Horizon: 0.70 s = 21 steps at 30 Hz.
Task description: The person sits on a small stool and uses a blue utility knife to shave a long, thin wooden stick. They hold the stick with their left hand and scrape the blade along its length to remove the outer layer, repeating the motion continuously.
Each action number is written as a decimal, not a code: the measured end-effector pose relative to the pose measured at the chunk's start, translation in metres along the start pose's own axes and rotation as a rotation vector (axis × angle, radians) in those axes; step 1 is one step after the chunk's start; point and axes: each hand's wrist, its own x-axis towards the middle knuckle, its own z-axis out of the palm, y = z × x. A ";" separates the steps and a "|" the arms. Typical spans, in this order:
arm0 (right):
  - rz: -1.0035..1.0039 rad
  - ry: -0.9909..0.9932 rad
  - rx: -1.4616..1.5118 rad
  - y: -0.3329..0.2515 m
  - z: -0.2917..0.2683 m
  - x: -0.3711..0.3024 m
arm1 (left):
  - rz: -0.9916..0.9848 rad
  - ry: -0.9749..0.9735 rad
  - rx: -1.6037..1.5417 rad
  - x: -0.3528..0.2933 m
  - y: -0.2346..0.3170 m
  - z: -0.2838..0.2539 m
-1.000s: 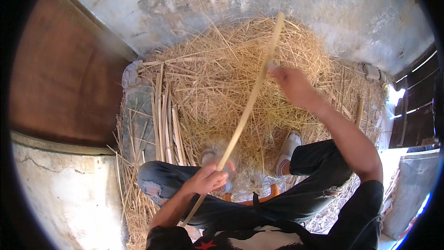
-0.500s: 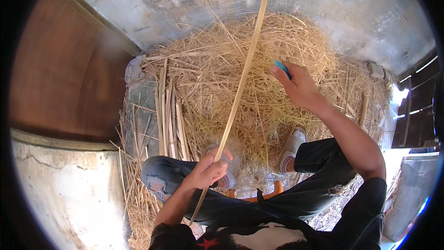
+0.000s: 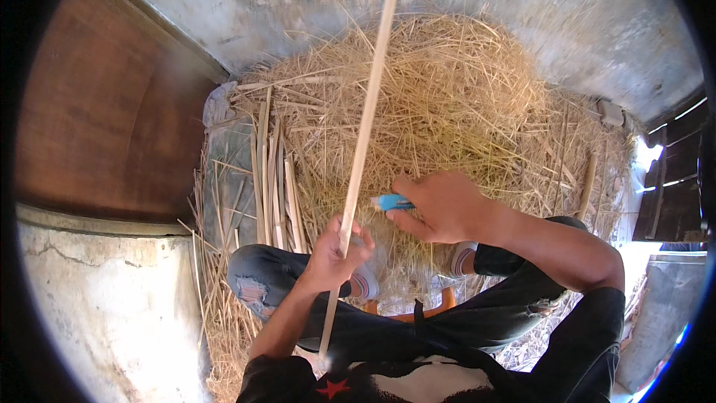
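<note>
A long pale strip, which looks like split bamboo (image 3: 365, 119), rises from my lap past the top edge of the picture. Around its lower part my left hand (image 3: 335, 257) is closed, with the lower end of the strip over my thigh. My right hand (image 3: 446, 205) grips a blue utility knife (image 3: 393, 201) to the right of the strip. The knife's tip points left toward the strip, a short gap away and a little above my left hand. Its blade is too small to make out clearly.
Loose shavings (image 3: 447, 89) heap up before my feet against the grey wall (image 3: 537, 22). Several cut strips (image 3: 272, 179) lie in a bundle at the left, near a brown door panel (image 3: 112, 112). An orange stool edge (image 3: 447, 300) shows between my legs.
My right hand has come down and left with the knife, nearer to my left hand. The strip's top has swung left and up, and my left hand has risen slightly.
</note>
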 end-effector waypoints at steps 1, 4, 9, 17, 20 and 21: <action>0.006 -0.046 -0.010 -0.004 0.003 -0.002 | 0.076 0.030 0.046 0.002 -0.010 -0.001; -0.030 -0.079 -0.018 -0.013 0.018 -0.006 | 0.261 0.107 0.128 0.008 -0.027 -0.002; -0.049 -0.112 -0.045 -0.019 0.037 -0.011 | 0.031 0.165 0.119 0.005 -0.011 0.006; 0.076 -0.144 0.052 -0.030 0.029 -0.012 | 0.088 0.159 0.220 0.006 -0.006 0.007; 0.196 -0.050 0.026 -0.021 0.017 -0.005 | 0.086 0.143 0.258 0.004 -0.007 0.009; 0.179 -0.001 0.022 -0.018 0.011 -0.003 | 0.077 0.153 0.230 0.003 -0.008 0.008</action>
